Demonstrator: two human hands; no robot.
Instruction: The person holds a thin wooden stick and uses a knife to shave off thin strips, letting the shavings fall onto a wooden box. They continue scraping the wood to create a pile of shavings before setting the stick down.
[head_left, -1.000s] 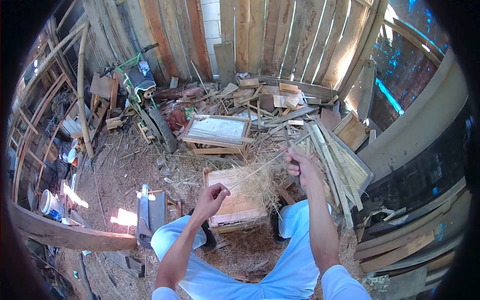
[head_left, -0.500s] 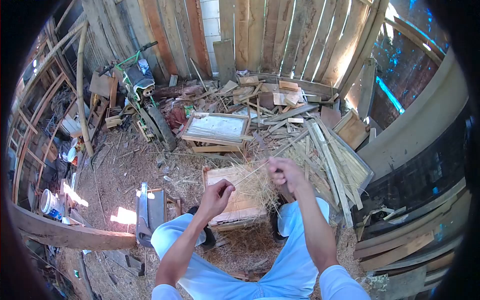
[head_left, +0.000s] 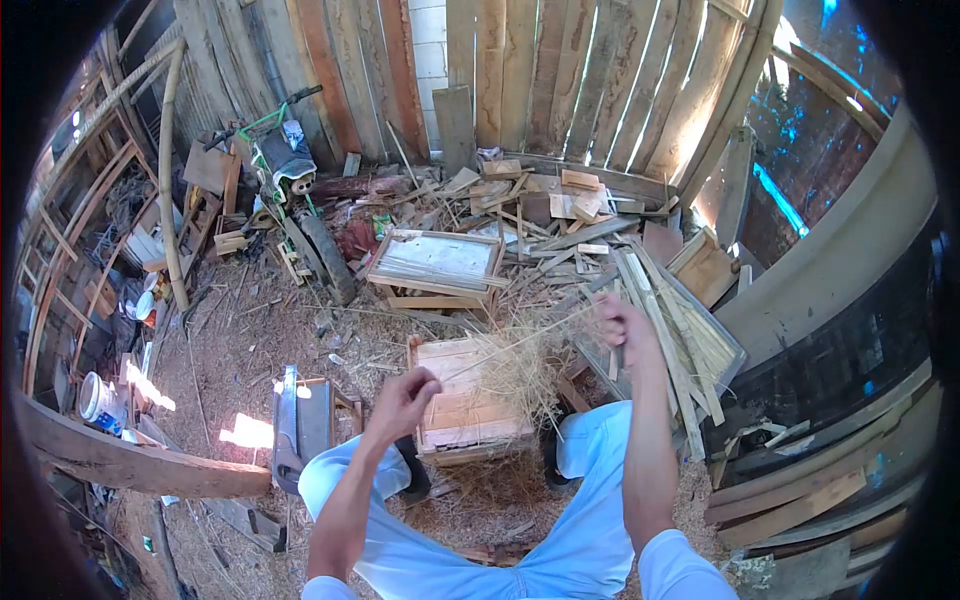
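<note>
A thin pale strip (head_left: 500, 351) runs slanting between my two hands above a low wooden box (head_left: 462, 378). My left hand (head_left: 408, 392) pinches its lower end. At the upper right end, my right hand (head_left: 622, 325) is closed round the strip, with a dark object, perhaps a blade handle, showing at the palm. Under the strip, a tangle of straw-like shavings (head_left: 525, 375) covers the right part of the box and hangs over its edge.
Beyond the box sits a framed tray with thin strips (head_left: 437, 262). Long slats (head_left: 665, 330) lie at the right. Scrap wood (head_left: 560, 205) is heaped by the plank wall. A small bike (head_left: 285, 165) stands back left, a dark seat (head_left: 305, 425) near my left knee.
My right hand has moved right and slightly up, away from my left hand. My left hand has shifted a little left and down. More of the strip spans between them.
</note>
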